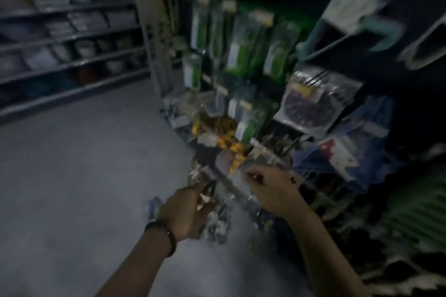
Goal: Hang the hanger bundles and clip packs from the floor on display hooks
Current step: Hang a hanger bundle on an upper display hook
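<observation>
The picture is dark and blurred by motion. My left hand [185,210], with a dark band on its wrist, is closed around a small pack of clips [205,196] low in front of the display. My right hand [270,190] pinches the top of a clear plastic clip pack [263,164] near the lower display hooks [284,149]. A pack of yellow clips [226,137] hangs just above both hands. More packs [217,222] lie on the grey floor under my left hand.
A hook display rack [241,50] full of green packaged goods rises ahead. Teal hangers [376,29] hang at upper right, a round bagged item [309,106] below them. Green hanger bundles [417,212] sit at lower right. Grey shelving [72,38] lines the left aisle.
</observation>
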Demonstrator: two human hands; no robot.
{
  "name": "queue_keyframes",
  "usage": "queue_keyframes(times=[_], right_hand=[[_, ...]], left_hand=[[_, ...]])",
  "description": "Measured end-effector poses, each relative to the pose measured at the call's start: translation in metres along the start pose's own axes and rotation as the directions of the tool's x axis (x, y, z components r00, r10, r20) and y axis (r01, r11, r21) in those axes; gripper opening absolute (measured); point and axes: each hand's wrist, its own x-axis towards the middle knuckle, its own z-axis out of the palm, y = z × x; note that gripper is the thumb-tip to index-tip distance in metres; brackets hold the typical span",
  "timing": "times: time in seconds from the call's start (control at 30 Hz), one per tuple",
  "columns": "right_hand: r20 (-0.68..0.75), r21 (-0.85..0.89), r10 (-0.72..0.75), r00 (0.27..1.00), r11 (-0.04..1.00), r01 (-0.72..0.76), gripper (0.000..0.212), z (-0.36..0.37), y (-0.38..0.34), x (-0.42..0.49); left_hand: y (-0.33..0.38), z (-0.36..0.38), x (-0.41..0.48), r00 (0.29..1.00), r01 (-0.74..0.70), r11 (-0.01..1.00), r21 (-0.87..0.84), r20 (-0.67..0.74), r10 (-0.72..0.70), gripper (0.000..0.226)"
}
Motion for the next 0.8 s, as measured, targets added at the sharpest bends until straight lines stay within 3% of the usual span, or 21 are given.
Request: queue_keyframes(times=[0.1,0.2,0.37,0.6,0.8], right_hand=[[0.134,0.071,0.051,0.99,0.996,-0.06,0.036,0.098,0.0,0.008],[0.28,0.15,0.167,0.945,0.965,-0.214,0.027,0.166,0.0,0.013],[0.457,0.309,0.395,0.797,0.77,-0.558,0.018,0.219,-0.002,0.053],[0.466,0.25,0.432,0.772,0.773,-0.584,0.014,0.254,0.037,0.182],[0.539,0.039,0.44,0.718,0.839,-0.543,0.021,0.337,0.126,0.304]], left_hand=[[-0.082,0.013,-0.038,0.98,0.164,0.986,0.031,0.107,-0.167,0.032],[-0.134,0.017,-0.063,0.946,0.246,0.966,0.074,0.196,-0.256,0.034],[-0.17,0.011,-0.051,0.903,0.354,0.934,0.056,0.241,-0.356,0.03],[-0.219,0.015,0.045,0.839,0.497,0.868,-0.004,0.257,-0.479,0.027],[-0.306,0.08,0.15,0.788,0.588,0.804,-0.088,0.286,-0.545,0.02]])
